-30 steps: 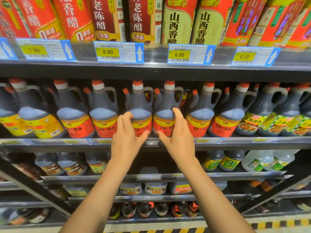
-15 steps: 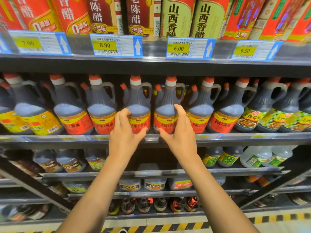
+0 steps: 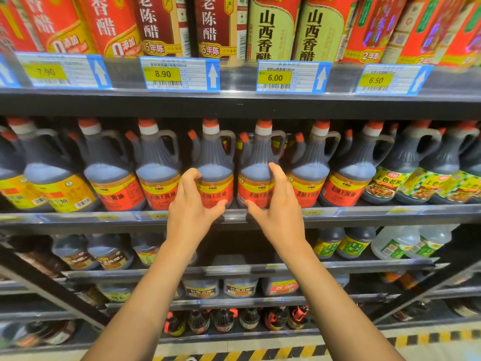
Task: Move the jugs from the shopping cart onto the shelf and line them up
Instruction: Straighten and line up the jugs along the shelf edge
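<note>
Dark soy-sauce jugs with red-and-yellow labels and orange caps stand in a row on the middle shelf [image 3: 364, 214]. My left hand [image 3: 192, 212] grips one jug [image 3: 214, 162] near the row's centre, fingers round its left side and thumb under the label. My right hand [image 3: 278, 214] grips the neighbouring jug [image 3: 260, 162], fingers up its right side and thumb at the lower left of its label. Both jugs stand upright at the shelf's front edge, almost touching each other. The shopping cart is out of view.
Similar jugs flank the pair on both sides, with green-labelled jugs [image 3: 385, 183] at the right. Tall vinegar bottles [image 3: 273, 27] fill the shelf above, over price tags [image 3: 179, 74]. Lower shelves hold smaller bottles [image 3: 109, 256]. A yellow-black floor stripe [image 3: 286, 350] runs below.
Both hands stay on the same two jugs. My left fingers have curled further round the left jug, and the jugs sit slightly closer together.
</note>
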Action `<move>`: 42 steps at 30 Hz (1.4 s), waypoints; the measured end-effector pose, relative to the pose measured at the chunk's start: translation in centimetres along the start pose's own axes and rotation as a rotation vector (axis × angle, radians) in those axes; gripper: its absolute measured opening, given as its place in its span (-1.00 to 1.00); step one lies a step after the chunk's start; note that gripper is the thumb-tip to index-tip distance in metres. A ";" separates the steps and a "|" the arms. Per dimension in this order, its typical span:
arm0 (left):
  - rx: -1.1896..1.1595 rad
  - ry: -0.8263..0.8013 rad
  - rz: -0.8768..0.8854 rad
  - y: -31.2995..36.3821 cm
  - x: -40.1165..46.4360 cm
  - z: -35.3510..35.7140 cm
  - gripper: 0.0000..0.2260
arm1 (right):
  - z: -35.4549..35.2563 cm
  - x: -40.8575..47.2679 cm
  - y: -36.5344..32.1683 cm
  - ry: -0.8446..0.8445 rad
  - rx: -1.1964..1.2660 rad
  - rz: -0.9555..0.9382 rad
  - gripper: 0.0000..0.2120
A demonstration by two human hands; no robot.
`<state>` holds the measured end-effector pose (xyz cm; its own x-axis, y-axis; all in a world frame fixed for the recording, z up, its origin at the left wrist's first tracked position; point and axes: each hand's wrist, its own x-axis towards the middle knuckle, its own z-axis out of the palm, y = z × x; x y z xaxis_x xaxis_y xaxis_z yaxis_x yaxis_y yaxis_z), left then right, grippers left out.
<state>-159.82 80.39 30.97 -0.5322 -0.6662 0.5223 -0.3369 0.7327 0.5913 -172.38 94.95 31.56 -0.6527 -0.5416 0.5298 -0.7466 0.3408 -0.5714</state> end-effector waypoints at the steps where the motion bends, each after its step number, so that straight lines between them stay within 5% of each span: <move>1: -0.004 -0.005 0.002 -0.1 0.0 0.0 -0.31 | 0.0 0.0 0.0 0.006 -0.004 -0.001 -0.13; 20: -0.066 -0.097 -0.020 -0.2 -1.3 -0.9 -0.32 | -0.3 -1.0 -0.2 -0.001 -0.097 -0.020 -0.18; 29: 0.258 -0.146 0.046 0.4 -5.4 -2.2 -0.53 | -0.7 -5.4 -0.1 0.051 -0.234 0.027 -0.49; 42: 0.333 -0.284 0.170 3.4 -7.1 -0.7 -0.60 | -1.6 -7.0 -0.9 -0.013 -0.418 0.060 -0.45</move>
<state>-156.61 87.51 29.70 -0.7772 -0.5029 0.3782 -0.4330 0.8636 0.2583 -167.33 99.70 29.39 -0.6969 -0.5203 0.4935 -0.6972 0.6529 -0.2961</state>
